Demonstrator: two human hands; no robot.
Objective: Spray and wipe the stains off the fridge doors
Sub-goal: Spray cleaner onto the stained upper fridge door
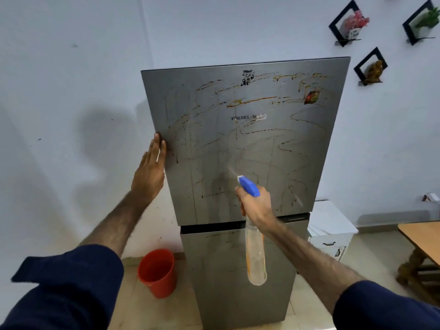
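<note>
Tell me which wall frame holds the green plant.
The far-right frame, at the picture's top right edge. The frame left of it holds pink flowers; the lower frame holds a brown figurine.

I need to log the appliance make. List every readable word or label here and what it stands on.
"VOLTAS · beko": brand badge on the upper fridge door.
Black sticker at the door's top: unreadable.
Red sticker at upper right: blurred.
White tag on the wall ornament: too small.

Upper fridge door (pixel 245 144): grey steel, shut, streaked with brown-orange stains (pixel 252 101) edge to edge, drips running down. Lower fridge door (pixel 223 270): fainter streaks. Spray bottle (pixel 256 253): clear, blue nozzle (pixel 248 185) aimed at upper door's lower middle.
</note>
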